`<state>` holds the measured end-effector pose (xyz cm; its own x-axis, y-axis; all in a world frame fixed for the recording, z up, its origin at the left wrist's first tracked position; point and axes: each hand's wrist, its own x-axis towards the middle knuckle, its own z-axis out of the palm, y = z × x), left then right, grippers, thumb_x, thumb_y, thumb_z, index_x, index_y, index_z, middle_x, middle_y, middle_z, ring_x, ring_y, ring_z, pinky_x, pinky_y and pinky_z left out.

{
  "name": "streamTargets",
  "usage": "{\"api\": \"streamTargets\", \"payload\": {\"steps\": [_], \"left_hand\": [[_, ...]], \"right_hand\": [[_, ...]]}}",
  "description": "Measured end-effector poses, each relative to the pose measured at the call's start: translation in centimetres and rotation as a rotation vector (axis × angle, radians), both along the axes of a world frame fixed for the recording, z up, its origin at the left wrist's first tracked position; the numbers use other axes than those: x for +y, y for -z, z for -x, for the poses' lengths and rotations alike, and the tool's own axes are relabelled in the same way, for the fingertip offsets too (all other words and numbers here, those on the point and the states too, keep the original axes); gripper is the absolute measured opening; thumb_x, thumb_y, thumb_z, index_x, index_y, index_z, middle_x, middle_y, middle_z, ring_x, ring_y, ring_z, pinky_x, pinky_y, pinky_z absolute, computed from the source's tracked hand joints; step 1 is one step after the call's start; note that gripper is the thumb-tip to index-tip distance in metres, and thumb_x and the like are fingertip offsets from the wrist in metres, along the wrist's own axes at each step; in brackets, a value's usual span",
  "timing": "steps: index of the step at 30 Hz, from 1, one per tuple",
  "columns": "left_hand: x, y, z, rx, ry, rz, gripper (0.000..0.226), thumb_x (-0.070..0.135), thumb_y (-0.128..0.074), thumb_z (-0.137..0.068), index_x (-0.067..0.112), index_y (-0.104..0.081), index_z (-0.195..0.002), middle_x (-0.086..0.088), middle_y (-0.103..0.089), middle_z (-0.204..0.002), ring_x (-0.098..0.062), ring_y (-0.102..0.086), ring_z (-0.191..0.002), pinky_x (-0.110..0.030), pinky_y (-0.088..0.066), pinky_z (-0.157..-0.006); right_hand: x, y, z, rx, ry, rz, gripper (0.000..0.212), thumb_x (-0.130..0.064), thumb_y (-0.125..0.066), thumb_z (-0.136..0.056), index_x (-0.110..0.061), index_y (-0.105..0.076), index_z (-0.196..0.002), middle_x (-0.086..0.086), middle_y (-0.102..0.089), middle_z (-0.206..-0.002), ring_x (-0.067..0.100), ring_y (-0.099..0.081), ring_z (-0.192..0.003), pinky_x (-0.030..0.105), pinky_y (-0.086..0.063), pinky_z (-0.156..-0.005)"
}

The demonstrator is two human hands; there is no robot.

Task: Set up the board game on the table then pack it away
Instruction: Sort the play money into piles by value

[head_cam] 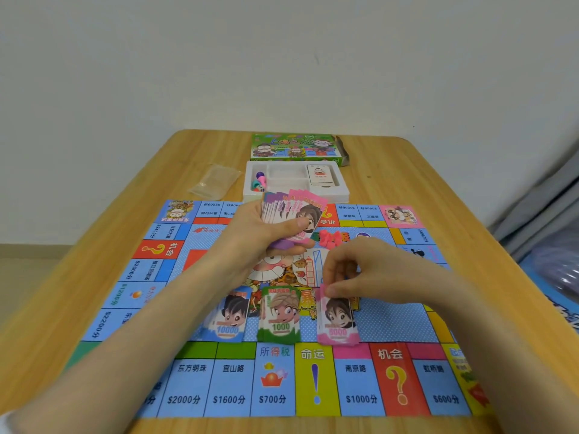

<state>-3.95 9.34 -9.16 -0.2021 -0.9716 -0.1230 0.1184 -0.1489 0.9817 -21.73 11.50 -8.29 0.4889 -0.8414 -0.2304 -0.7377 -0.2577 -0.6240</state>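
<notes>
1. The board (391,321) lies flat on the desk (407,170), its near row of squares facing the person.
2. The left hand (260,233) is raised over the middle of the board. Its fingers are curled under a fan (291,208) of pink and purple notes, and its thumb presses across the front of them.
3. The right hand (351,270) is lower, to the right of the left one. Its fingers are bent, and thumb and fingertips pinch the far end of the pink pile (338,324). I cannot tell whether it has hold of one note or several.
4. Three piles of notes lie in a row on the board, just beyond the near squares: the blue pile (228,321) marked 10000 on the left, the green pile (280,321) marked 1000 in the middle, and the pink pile marked 5000 on the right. They lie near each other but apart.
5. A white tray (341,191) sits just beyond the far edge of the board. It has cards (322,175) in its right compartment and coloured pawns (260,181) in its left one.
6. The green box (294,147) lies just behind the tray.
7. A clear bag (214,180) lies on the desk to the left of the tray.
</notes>
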Motion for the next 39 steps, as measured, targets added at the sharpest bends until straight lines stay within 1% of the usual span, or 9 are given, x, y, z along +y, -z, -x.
{"api": "streamTargets", "payload": {"steps": [5, 11, 14, 19, 23, 28, 32, 36, 39], "left_hand": [[-0.1, 0.1, -0.1, -0.019, 0.005, -0.003, 0.014, 0.004, -0.068, -0.08, 0.008, -0.064, -0.093, -0.006, -0.075, -0.076, -0.017, -0.072, -0.064, -0.022, -0.059, -0.057], [0.1, -0.1, 0.0, 0.005, 0.008, 0.001, 0.013, 0.001, -0.067, -0.081, 0.007, -0.063, -0.092, -0.004, -0.074, -0.073, -0.016, -0.072, -0.061, -0.019, -0.055, -0.051], [0.1, -0.2, 0.0, 0.01, 0.009, -0.003, 0.012, 0.001, -0.066, -0.081, 0.007, -0.063, -0.09, -0.004, -0.074, -0.072, -0.016, -0.071, -0.061, -0.019, -0.056, -0.052], [0.1, -0.3, 0.0, 0.003, 0.004, -0.005, 0.012, 0.001, -0.067, -0.081, 0.007, -0.063, -0.092, -0.003, -0.074, -0.072, -0.015, -0.072, -0.061, -0.019, -0.055, -0.052], [0.2, -0.3, 0.0, 0.0, 0.004, -0.005, 0.012, 0.001, -0.067, -0.081, 0.007, -0.064, -0.091, -0.003, -0.074, -0.07, -0.015, -0.071, -0.06, -0.018, -0.055, -0.051], [0.2, -0.3, 0.0, -0.005, 0.005, -0.013, 0.011, 0.0, -0.067, -0.081, 0.006, -0.064, -0.09, -0.005, -0.073, -0.069, -0.015, -0.071, -0.059, -0.018, -0.055, -0.05], [0.2, -0.2, 0.0, -0.006, 0.002, -0.015, 0.012, 0.001, -0.067, -0.081, 0.007, -0.064, -0.09, -0.005, -0.074, -0.071, -0.015, -0.071, -0.06, -0.018, -0.055, -0.051], [0.2, -0.3, 0.0, -0.04, 0.007, -0.016, 0.013, 0.004, -0.07, -0.078, 0.007, -0.064, -0.089, -0.005, -0.073, -0.066, -0.012, -0.069, -0.054, -0.019, -0.056, -0.051], [0.5, -0.4, 0.1, -0.107, 0.023, -0.016, 0.02, 0.012, -0.075, -0.072, 0.01, -0.064, -0.089, -0.006, -0.071, -0.062, -0.011, -0.066, -0.048, -0.018, -0.051, -0.043]], "right_hand": [[-0.1, 0.3, 0.2, 0.033, -0.016, 0.072, 0.016, -0.027, -0.075, -0.079, -0.018, -0.063, -0.087, -0.005, -0.058, -0.079, -0.003, -0.048, -0.058, 0.014, -0.042, -0.059], [0.6, -0.2, 0.2, 0.055, -0.151, 0.049, 0.042, -0.039, -0.079, -0.07, -0.032, -0.053, -0.103, -0.012, -0.048, -0.101, 0.002, -0.047, -0.091, 0.014, -0.041, -0.076], [1.0, -0.1, 0.1, 0.135, -0.218, 0.03, 0.053, -0.045, -0.079, -0.068, -0.041, -0.042, -0.107, -0.019, -0.041, -0.106, -0.002, -0.044, -0.096, 0.015, -0.041, -0.081], [1.2, -0.2, 0.0, 0.249, -0.311, 0.027, 0.077, -0.043, -0.081, -0.068, -0.04, -0.031, -0.126, -0.02, -0.028, -0.116, -0.005, -0.032, -0.109, 0.01, -0.038, -0.083], [1.3, 0.0, -0.1, 0.271, -0.334, 0.059, 0.076, -0.04, -0.077, -0.073, -0.036, -0.028, -0.131, -0.016, -0.028, -0.119, 0.002, -0.034, -0.115, 0.022, -0.041, -0.094], [1.2, 0.4, 0.0, 0.252, -0.325, 0.062, 0.066, -0.038, -0.073, -0.078, -0.037, -0.03, -0.129, -0.015, -0.031, -0.115, 0.005, -0.038, -0.112, 0.028, -0.044, -0.093], [1.1, 0.2, 0.1, 0.209, -0.277, 0.035, 0.064, -0.045, -0.075, -0.074, -0.037, -0.034, -0.123, -0.018, -0.037, -0.111, -0.003, -0.041, -0.104, 0.019, -0.043, -0.09], [0.6, 0.1, -0.1, -0.042, -0.041, 0.086, 0.049, -0.06, -0.064, -0.068, -0.025, -0.052, -0.1, -0.007, -0.055, -0.095, 0.008, -0.052, -0.086, 0.02, -0.043, -0.071], [-0.1, 0.2, -0.2, -0.267, 0.184, 0.201, 0.065, -0.071, -0.049, -0.058, -0.012, -0.057, -0.085, 0.01, -0.061, -0.08, 0.014, -0.049, -0.067, 0.025, -0.04, -0.058]]}}
